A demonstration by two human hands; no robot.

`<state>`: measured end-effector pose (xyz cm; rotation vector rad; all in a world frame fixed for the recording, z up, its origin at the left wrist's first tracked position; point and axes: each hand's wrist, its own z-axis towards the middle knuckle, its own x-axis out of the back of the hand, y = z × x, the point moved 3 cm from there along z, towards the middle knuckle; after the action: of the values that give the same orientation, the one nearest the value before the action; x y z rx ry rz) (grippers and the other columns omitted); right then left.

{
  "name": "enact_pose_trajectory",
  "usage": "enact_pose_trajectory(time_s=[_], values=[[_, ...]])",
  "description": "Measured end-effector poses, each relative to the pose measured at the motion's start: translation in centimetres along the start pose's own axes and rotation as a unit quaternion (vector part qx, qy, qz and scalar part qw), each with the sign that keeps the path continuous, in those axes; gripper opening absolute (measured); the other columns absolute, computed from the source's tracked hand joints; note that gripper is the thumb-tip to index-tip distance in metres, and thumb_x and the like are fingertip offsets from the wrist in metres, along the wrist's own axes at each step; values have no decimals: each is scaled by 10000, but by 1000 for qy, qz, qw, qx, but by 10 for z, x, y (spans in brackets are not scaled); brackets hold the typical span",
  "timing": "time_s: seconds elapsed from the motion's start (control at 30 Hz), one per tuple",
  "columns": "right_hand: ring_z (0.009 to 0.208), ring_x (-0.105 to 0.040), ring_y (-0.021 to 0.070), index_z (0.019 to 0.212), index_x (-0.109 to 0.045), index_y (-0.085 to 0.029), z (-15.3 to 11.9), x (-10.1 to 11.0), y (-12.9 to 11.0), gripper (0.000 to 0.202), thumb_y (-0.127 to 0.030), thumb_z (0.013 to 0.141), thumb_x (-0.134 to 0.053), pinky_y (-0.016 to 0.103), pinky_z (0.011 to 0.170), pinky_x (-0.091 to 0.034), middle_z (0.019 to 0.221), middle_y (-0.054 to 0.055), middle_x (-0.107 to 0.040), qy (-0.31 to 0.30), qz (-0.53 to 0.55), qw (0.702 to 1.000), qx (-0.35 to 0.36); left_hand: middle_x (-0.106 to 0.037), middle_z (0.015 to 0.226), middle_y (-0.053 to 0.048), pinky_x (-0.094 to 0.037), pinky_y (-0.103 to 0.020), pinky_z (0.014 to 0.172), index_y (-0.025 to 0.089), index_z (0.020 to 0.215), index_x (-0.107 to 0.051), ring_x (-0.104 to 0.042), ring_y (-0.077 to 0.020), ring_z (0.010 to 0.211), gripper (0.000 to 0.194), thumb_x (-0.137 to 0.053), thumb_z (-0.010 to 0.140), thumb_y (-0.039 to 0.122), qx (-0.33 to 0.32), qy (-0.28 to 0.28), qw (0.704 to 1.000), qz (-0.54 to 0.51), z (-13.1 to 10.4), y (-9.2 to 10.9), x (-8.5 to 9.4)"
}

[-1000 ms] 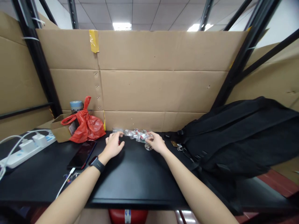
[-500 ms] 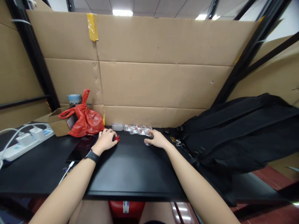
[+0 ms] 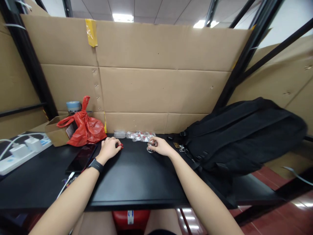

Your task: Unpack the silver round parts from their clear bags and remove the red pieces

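Grip of the R hand (image 3: 160,146): thumb & fingertips on a small round silvery shiny piece (image 3: 150,149), just off the bench's far side; too small to tell if it's clamped. L hand (image 3: 110,149) rests low, fingers curled at a small red piece (image 3: 121,146); can't tell if pinched, as the hand covers part of it. Approx. 1 sec ago the L fingers were spread nr the packets & the R ones were over their right end; now both are lower & apart from the row, so the work prob. sits w/ the two loose pieces, not the packets.

Near to far: smooth black bench (image 3: 141,182), bare betw. the forearms; dark flat phone (image 3: 81,158) w/ white cable nr its lower end, left; black fabric backpack (image 3: 244,137), right; beyond the hands, row of small clear plastic packets w/ red bits (image 3: 139,136), nr the back; knotted red plastic bag (image 3: 89,129) beside an open tan cardboard box (image 3: 56,133), far left; tall tan cardboard panel (image 3: 156,91) behind.
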<state>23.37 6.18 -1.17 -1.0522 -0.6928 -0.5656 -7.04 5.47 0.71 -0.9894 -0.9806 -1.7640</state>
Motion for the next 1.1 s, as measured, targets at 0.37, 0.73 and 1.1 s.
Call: enact_pose_trajectory(time_s=[0.37,0.73,1.1], values=[[765,-576,162,1076,-630,-196,-5,-6,-35,353,-318,756,-716,309,724,-488,1009,58,-659,17,75,992,100,-755,1006,-16,-439,-298,879,280,1008,-762,-657,-192,972,201,-582,929,321,-158,-1,972,-171,-8,35,3],[912,-628,183,1133,-608,-232,-16,-15,-76,367,-283,786,-717,307,737,-509,1100,60,-646,4,173,973,151,-759,872,-5,-477,-270,752,227,884,-755,-679,-180,821,100,-709,821,289,-112,20,947,-302,-13,49,10],[1005,-652,211,1089,-626,-241,-24,-22,-100,375,-264,740,-760,335,799,-534,1084,54,-672,59,210,958,186,-643,1013,-58,-479,-312,907,196,808,-698,-616,-197,985,117,-615,871,249,-137,51,931,-335,-17,62,8]])
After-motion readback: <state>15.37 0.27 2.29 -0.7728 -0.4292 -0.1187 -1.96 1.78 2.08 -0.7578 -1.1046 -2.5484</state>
